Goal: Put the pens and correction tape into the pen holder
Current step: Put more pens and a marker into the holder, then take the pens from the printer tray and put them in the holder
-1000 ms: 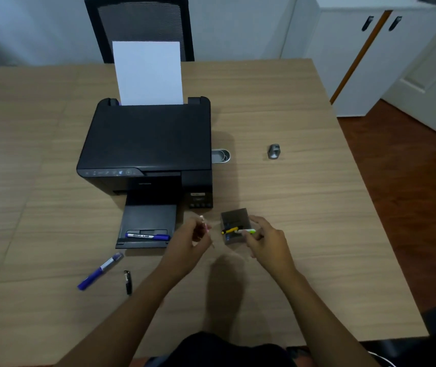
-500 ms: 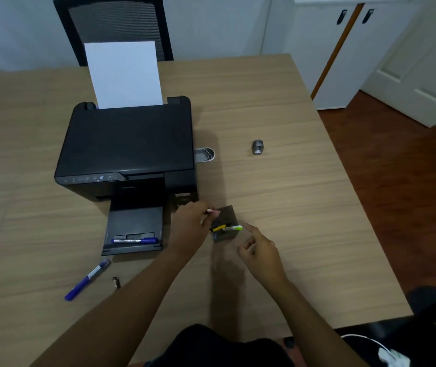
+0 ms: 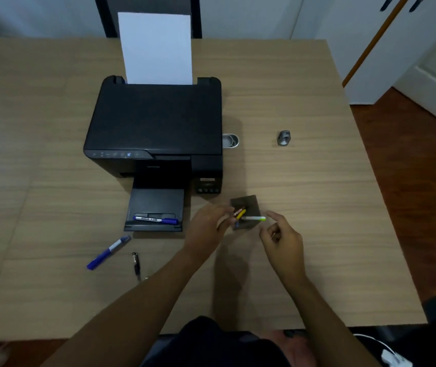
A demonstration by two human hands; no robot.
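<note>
The dark square pen holder [image 3: 248, 202] stands on the table just right of the printer's front. A yellow pen [image 3: 241, 214] and a white pen with a green tip [image 3: 254, 218] stick out of it. My left hand [image 3: 207, 227] is at the holder's left edge, fingers pinched on a thin orange-tipped pen [image 3: 239, 210] that reaches into the holder. My right hand [image 3: 281, 234] hovers just right of the holder, fingers loosely curled, holding nothing. A blue pen [image 3: 156, 220] lies on the printer's output tray. A blue marker [image 3: 108, 252] and a short black pen [image 3: 136, 264] lie on the table at the left. A small grey object [image 3: 283, 138], perhaps the correction tape, sits further back at the right.
A black printer [image 3: 156, 123] with an upright white sheet [image 3: 156, 49] fills the table's middle. A small round tin [image 3: 230, 141] sits against its right side. A chair stands behind the table, and white cabinets and a door are at the right.
My left hand has carried the thin pen to the right, from in front of the printer into the holder. My right hand has let go of the holder and drawn back to the right.
</note>
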